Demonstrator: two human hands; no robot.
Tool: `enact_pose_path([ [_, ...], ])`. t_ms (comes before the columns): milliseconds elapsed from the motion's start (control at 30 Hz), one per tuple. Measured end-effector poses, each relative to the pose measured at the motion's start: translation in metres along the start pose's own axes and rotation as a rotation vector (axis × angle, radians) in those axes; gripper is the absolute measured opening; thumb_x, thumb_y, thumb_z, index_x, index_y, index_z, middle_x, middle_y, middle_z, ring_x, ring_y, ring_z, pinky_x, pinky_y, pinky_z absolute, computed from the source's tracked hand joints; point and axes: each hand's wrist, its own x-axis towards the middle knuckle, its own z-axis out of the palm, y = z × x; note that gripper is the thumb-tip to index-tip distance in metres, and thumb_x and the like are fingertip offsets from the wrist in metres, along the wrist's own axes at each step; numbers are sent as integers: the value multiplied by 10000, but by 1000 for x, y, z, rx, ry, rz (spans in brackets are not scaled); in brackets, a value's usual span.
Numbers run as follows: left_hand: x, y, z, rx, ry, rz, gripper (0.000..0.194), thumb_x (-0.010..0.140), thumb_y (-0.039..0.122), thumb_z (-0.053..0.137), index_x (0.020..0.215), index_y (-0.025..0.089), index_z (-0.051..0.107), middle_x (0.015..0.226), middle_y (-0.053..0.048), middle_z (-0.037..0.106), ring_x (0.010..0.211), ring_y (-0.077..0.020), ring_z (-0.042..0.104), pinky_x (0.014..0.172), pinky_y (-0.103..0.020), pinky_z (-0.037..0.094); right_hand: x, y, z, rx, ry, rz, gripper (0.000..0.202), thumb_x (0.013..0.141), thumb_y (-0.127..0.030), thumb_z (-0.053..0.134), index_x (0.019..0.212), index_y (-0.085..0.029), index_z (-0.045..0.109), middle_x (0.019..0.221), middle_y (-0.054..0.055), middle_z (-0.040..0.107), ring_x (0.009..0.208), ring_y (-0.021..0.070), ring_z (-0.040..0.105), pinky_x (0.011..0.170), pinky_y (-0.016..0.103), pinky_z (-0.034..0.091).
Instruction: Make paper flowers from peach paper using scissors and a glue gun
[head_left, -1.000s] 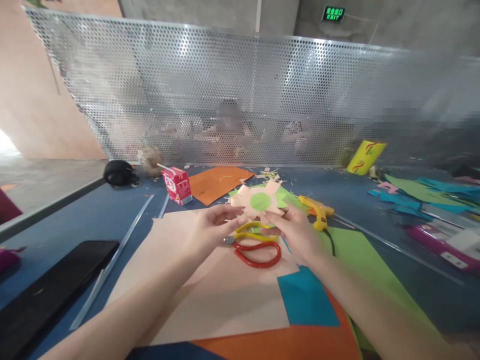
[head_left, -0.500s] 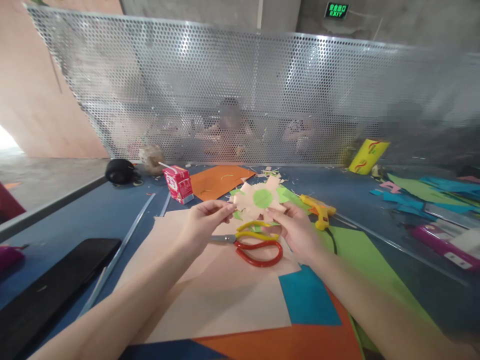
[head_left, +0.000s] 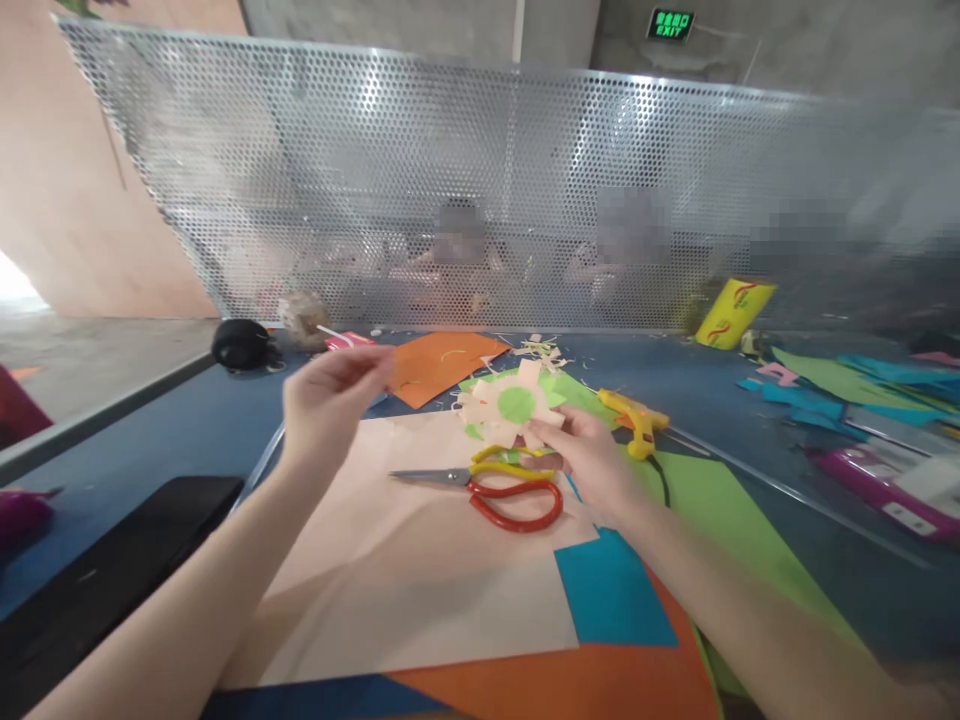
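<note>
My right hand (head_left: 589, 450) grips the right edge of a cream paper flower (head_left: 487, 405) with a light green round centre (head_left: 516, 405). My left hand (head_left: 334, 395) is raised to the left of the flower, apart from it. Its fingers are pressed together, and whatever may be between them is too small to make out. Below the flower, scissors (head_left: 516, 510) with one red and one yellow handle lie on a large cream sheet (head_left: 420, 590), blades pointing left. Light green paper (head_left: 577, 393) lies behind the flower.
A yellow glue gun (head_left: 637, 420) lies right of the flower, its cord running toward me. Orange paper (head_left: 450, 360) and paper scraps (head_left: 544, 350) lie behind. My left hand partly hides a pink drink carton (head_left: 345, 341). A perforated metal screen (head_left: 480, 180) closes the far side, with people behind it.
My left hand has let go of the flower's left edge and moved left and up, now in front of the carton. My right hand still holds the flower, which has turned a little.
</note>
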Motion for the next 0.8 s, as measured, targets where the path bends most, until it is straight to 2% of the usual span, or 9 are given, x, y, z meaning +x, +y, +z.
enact_pose_path([
  [100, -19, 3, 12, 144, -228, 119, 117, 610, 217, 719, 710, 191, 664, 750, -5, 675, 750, -162, 612, 744, -333, 493, -4, -3, 3, -4, -22, 1, 211, 631, -254, 726, 644, -177, 530, 651, -8, 662, 682, 166, 663, 547, 248, 579],
  [167, -29, 6, 18, 316, -371, 346, 185, 637, 216, 706, 811, 193, 649, 840, -21, 675, 815, -172, 604, 779, -338, 471, -5, -4, 5, 0, -47, -1, 223, 615, -258, 734, 639, -178, 528, 631, -13, 659, 650, 164, 661, 534, 254, 579],
  [233, -34, 6, 20, 482, -434, 562, 238, 697, 211, 663, 926, 189, 602, 875, -30, 665, 837, -173, 598, 768, -332, 463, -7, -5, 7, 6, -77, -12, 225, 598, -261, 742, 645, -176, 540, 616, -22, 652, 603, 153, 655, 499, 242, 570],
  [267, -36, 6, 20, 531, -439, 624, 252, 723, 207, 640, 966, 187, 576, 870, -29, 660, 835, -169, 596, 757, -325, 462, -7, -5, 7, 6, -94, -18, 224, 594, -263, 745, 656, -174, 550, 614, -27, 650, 564, 141, 647, 475, 233, 561],
  [333, -38, 4, 19, 536, -430, 610, 293, 738, 205, 628, 1016, 187, 537, 853, -21, 646, 825, -158, 595, 746, -306, 462, -8, -6, 8, -4, -132, -22, 214, 604, -268, 738, 683, -171, 564, 618, -34, 650, 479, 117, 624, 434, 219, 542],
  [400, -38, 4, 18, 494, -448, 528, 337, 727, 229, 642, 1038, 194, 518, 864, -16, 628, 828, -151, 591, 752, -295, 466, -9, -6, 8, -13, -169, -18, 186, 640, -264, 716, 702, -173, 566, 642, -31, 662, 445, 103, 613, 431, 217, 537],
  [533, -40, 6, 17, 454, -455, 441, 350, 713, 273, 657, 1031, 214, 524, 832, -4, 612, 811, -145, 583, 754, -292, 464, -10, -4, 7, -3, -178, -51, 115, 686, -215, 679, 707, -179, 572, 692, -21, 660, 584, 120, 637, 449, 202, 544],
  [667, -41, 8, 19, 463, -436, 463, 310, 740, 263, 630, 1028, 217, 524, 822, -3, 619, 807, -140, 588, 759, -288, 462, -9, -3, 5, -17, -203, -61, 71, 719, -199, 649, 721, -184, 580, 698, -19, 662, 549, 105, 621, 443, 198, 543],
  [800, -41, 10, 18, 485, -435, 563, 226, 761, 224, 607, 974, 202, 535, 800, -7, 623, 817, -145, 597, 739, -278, 465, -8, -3, 5, -8, -229, -77, 53, 729, -194, 642, 748, -184, 594, 720, -16, 665, 579, 109, 625, 448, 198, 547],
])
